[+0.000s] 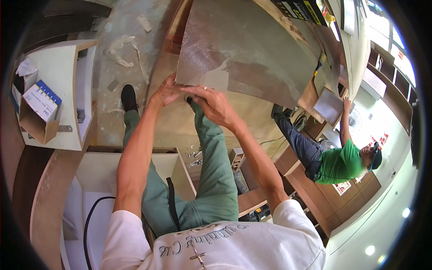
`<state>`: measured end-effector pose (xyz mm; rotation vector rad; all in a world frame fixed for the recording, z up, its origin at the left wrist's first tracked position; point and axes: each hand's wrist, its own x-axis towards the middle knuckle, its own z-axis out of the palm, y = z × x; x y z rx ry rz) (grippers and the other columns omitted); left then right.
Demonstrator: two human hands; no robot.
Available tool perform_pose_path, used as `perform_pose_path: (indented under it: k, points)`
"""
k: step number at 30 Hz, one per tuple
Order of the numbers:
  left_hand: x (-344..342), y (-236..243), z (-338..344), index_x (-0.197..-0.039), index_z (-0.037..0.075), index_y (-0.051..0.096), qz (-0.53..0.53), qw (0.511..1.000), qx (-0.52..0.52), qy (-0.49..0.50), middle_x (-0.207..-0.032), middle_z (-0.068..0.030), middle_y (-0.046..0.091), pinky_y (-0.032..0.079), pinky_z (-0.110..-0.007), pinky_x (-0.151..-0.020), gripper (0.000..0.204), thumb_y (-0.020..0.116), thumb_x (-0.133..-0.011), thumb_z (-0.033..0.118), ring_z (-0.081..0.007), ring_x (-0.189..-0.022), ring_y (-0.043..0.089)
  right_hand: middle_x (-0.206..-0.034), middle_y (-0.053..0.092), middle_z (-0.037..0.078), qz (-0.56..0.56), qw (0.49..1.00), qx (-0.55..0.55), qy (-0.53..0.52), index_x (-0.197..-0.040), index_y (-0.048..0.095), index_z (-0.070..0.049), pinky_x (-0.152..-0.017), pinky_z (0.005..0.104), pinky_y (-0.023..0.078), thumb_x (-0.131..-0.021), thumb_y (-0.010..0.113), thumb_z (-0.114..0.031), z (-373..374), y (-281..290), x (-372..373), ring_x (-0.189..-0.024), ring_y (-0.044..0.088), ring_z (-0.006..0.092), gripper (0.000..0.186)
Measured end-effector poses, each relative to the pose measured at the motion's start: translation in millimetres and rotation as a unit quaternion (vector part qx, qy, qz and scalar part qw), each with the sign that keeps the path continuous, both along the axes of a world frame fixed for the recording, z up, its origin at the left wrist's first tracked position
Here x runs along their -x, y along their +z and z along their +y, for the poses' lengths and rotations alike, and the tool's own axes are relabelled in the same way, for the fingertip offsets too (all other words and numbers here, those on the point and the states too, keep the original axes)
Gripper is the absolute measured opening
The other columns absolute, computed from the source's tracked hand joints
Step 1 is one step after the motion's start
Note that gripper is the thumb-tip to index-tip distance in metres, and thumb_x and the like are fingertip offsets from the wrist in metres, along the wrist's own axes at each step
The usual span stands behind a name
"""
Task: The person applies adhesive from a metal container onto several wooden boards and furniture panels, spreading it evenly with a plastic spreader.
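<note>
My left hand (165,93) grips the lower-left corner of a large sheet (245,49) with a patchy grey-brown, glossy surface. My right hand (211,102) has its fingers stretched out along the sheet's lower edge, touching it beside my left hand; a ring shows on one finger. My legs in green trousers stretch out below the sheet, over a tan board (252,117). Behind my forearms is an open white cabinet box (90,162).
At left, a white cabinet (60,58) bears cartons (42,101). Pale scraps (121,49) lie on the stained floor. At right, a person in green (339,164) reaches a hand toward a grey box (327,105), near cables (299,121) and wooden cabinetry (310,193).
</note>
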<state>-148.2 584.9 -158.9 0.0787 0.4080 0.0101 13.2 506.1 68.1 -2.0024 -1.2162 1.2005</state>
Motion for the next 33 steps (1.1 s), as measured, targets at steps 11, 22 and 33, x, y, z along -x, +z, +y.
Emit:
perform_pose_path:
  k: [11,22,33]
  points:
    - [-52,21,-20,-0.152,0.007,0.050,-0.048,0.996,0.063,0.031,-0.155,-0.0115,0.055,0.046,-0.049,-0.120,0.068,0.075,-0.097,0.038,-0.0293,-0.141,0.053,-0.125,0.070,0.016,-0.198,0.970,-0.068,-0.122,-0.141,0.067,-0.013,-0.102,0.0408,0.053,-0.098,0.058,0.005,-58,-87,-94,-0.118,0.067,0.0348,0.047]
    - [-56,33,-14,-0.156,0.003,0.044,0.023,1.000,0.013,0.000,-0.158,-0.0167,0.051,0.050,-0.053,-0.118,0.064,0.056,-0.108,0.043,-0.0341,-0.142,0.053,-0.117,0.070,0.022,-0.273,0.938,0.026,-0.213,-0.137,0.067,-0.013,-0.089,0.0529,0.056,-0.098,0.057,-0.005,-24,-99,-57,-0.105,0.068,0.0443,0.041]
    - [-57,31,-20,-0.155,0.010,0.047,0.039,0.999,0.023,-0.002,-0.157,-0.0104,0.054,0.051,-0.053,-0.115,0.062,0.056,-0.107,0.049,-0.0284,-0.142,0.054,-0.115,0.072,0.015,-0.149,0.974,-0.041,-0.163,-0.136,0.070,-0.015,-0.090,0.0487,0.055,-0.094,0.056,0.004,-13,-44,-78,-0.105,0.069,0.0383,0.048]
